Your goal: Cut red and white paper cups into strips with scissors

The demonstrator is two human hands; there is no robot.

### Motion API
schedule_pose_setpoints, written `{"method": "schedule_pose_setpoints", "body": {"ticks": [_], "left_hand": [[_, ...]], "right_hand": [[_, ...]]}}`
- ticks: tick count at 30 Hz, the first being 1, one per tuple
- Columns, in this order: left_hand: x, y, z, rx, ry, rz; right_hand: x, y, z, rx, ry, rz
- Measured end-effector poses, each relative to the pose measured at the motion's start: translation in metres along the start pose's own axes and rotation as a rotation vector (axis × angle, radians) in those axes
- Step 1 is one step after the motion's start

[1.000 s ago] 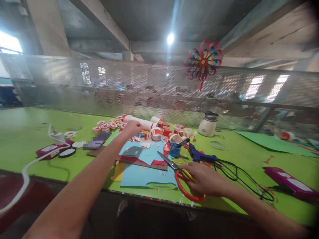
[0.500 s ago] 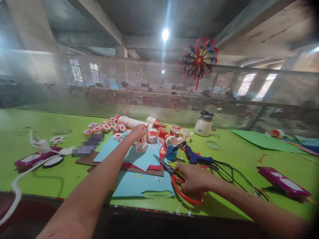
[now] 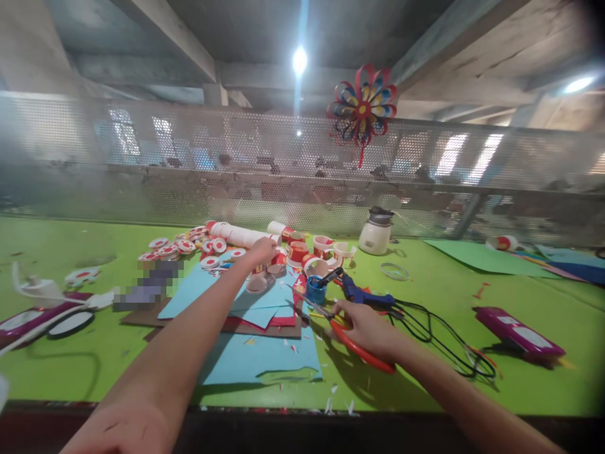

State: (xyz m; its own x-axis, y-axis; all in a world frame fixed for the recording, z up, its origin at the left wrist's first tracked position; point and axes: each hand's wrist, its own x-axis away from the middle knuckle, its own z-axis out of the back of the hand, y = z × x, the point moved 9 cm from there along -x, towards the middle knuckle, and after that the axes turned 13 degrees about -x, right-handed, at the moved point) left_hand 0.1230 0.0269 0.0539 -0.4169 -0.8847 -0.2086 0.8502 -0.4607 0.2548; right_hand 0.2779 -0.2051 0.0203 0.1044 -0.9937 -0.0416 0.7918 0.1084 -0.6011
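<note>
scissors [image 3: 340,328] | blades point up-left | handles under right hand [image 3: 366,328]

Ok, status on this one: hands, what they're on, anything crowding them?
Left hand out on the red-and-white paper rings. Right hand gripping the red-handled scissors. Blue glue gun and black cords close beside the right hand.

left hand [image 3: 263,251] outstretched, right hand [image 3: 363,326] curled

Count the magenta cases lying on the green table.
2. One magenta case lies at the right, beyond the black cords; the other magenta case lies at the far left under a white cable. More may be out of frame.
</note>
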Motion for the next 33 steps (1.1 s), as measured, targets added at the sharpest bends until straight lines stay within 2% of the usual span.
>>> {"method": "schedule_pose_setpoints", "body": {"ticks": [4, 7, 11, 15, 18, 20, 22, 27, 33], "left_hand": [[0.002, -0.005, 0.007, 0.131, 0.065, 0.011], [0.008, -0.005, 0.023, 0.259, 0.140, -0.005], [0.027, 0.001, 0.050, 0.475, 0.219, -0.051], [0.052, 0.007, 0.070, 0.669, 0.272, -0.070], [0.069, 0.013, 0.078, 0.789, 0.272, -0.111], [0.077, 0.018, 0.079, 1.047, 0.233, -0.188], [0.083, 0.020, 0.077, 1.150, 0.199, -0.212], [0.095, 0.022, 0.083, 1.090, 0.283, -0.282], [0.105, 0.027, 0.085, 1.089, 0.248, -0.342]], "right_hand": [[-0.002, 0.002, 0.002, -0.148, 0.039, 0.012], [-0.002, 0.003, -0.001, -0.256, 0.053, 0.022], [0.000, -0.003, -0.001, -0.387, 0.043, 0.054], [0.006, -0.024, 0.008, -0.501, 0.042, 0.140], [0.008, -0.036, 0.015, -0.589, 0.089, 0.160], [0.007, -0.041, 0.016, -0.642, 0.124, 0.163], [0.005, -0.048, 0.015, -0.683, 0.132, 0.180], [-0.003, -0.065, 0.010, -0.722, 0.084, 0.215], [-0.011, -0.074, 0.017, -0.636, 0.150, 0.262]]}}
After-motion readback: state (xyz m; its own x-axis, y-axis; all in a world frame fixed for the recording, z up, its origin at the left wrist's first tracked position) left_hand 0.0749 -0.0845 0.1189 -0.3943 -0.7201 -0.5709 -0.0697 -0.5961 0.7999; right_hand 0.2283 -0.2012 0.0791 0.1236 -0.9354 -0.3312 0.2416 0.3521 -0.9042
